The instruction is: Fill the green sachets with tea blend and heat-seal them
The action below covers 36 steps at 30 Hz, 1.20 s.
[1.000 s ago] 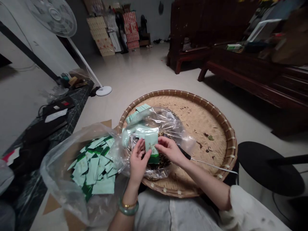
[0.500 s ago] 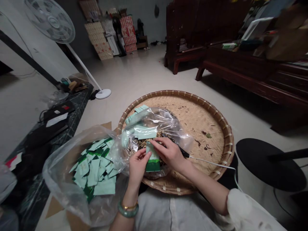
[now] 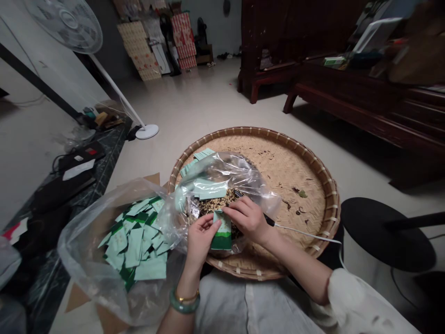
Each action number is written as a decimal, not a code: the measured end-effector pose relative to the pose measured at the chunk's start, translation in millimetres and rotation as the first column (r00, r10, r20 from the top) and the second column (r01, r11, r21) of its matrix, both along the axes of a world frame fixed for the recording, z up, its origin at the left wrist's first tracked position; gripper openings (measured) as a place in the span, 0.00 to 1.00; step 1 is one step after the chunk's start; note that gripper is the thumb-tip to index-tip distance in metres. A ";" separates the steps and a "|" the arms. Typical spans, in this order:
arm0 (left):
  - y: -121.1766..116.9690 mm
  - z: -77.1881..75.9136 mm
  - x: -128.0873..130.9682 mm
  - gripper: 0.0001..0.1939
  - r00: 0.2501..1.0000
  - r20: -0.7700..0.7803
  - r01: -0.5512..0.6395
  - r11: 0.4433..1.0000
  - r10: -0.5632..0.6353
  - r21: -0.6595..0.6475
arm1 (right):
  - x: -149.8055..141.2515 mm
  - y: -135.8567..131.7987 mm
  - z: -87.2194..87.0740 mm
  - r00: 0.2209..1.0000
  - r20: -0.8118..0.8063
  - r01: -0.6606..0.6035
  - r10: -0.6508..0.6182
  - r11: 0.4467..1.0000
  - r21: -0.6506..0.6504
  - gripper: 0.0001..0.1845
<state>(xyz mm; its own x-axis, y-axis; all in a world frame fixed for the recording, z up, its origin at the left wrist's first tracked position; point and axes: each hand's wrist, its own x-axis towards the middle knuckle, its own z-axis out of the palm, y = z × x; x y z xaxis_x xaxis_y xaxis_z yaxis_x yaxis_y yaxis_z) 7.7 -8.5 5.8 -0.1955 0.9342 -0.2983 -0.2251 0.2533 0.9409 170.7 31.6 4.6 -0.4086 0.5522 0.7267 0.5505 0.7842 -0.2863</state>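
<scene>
A small green paper packet (image 3: pixel 221 237), pale at the top and dark green at the bottom, is held upright between my two hands. My left hand (image 3: pixel 200 234) pinches its left edge. At its upper right, the fingers of my right hand (image 3: pixel 247 219) grip the top edge, which looks bent over. Behind it, a clear plastic bag (image 3: pixel 239 169) lies open, with dried grainy bits (image 3: pixel 212 205) and flat pale green packets (image 3: pixel 210 189) in it. A black-handled tool (image 3: pixel 269 220) with a white cord lies partly hidden under my right hand.
All this sits on a round woven bamboo tray (image 3: pixel 332 204) with leaf scraps. Left of it, a big plastic bag (image 3: pixel 78 250) holds many green packets (image 3: pixel 139 241). A standing fan (image 3: pixel 147 131), dark wooden furniture (image 3: pixel 347 111) and a round black base (image 3: pixel 385 236) stand around.
The packet has come down and toward me, away from the bag's opening. My right hand has shifted to its top edge, which now looks folded. My left hand keeps its hold.
</scene>
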 end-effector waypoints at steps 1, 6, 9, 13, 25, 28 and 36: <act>0.2 0.6 -0.1 0.18 1.000 -0.002 -0.003 1.000 0.003 0.001 | 0.7 0.2 -0.5 1.000 -0.009 -0.029 0.029 1.000 0.008 0.12; 0.3 3.6 -0.4 0.18 1.000 -0.012 -0.011 1.000 0.011 -0.006 | 1.0 2.1 -1.4 0.997 -0.057 -0.052 0.050 0.998 -0.036 0.10; 0.0 3.5 -0.1 0.19 1.000 -0.013 -0.022 1.000 0.022 -0.006 | -1.4 2.2 0.7 0.995 -0.084 -0.052 0.049 0.998 -0.042 0.09; 0.4 0.7 1.6 0.20 0.999 -0.015 -0.029 1.000 0.029 0.012 | -5.7 -0.6 3.8 0.988 -0.136 -0.080 0.077 0.997 -0.015 0.16; 1.6 0.5 5.2 0.20 0.997 0.030 -0.077 0.996 0.076 0.047 | -3.7 -5.4 -1.5 0.990 -0.116 -0.080 0.078 0.997 -0.008 0.19; 1.4 2.8 5.6 0.20 0.996 0.057 -0.076 0.997 0.074 0.032 | -2.2 -5.1 -2.8 0.992 -0.105 -0.074 0.074 0.997 0.006 0.18; 0.9 9.3 8.6 0.20 0.995 0.095 -0.039 0.999 0.037 0.015 | -1.2 -2.1 -6.8 0.967 -0.241 -0.098 0.079 0.993 -0.070 0.12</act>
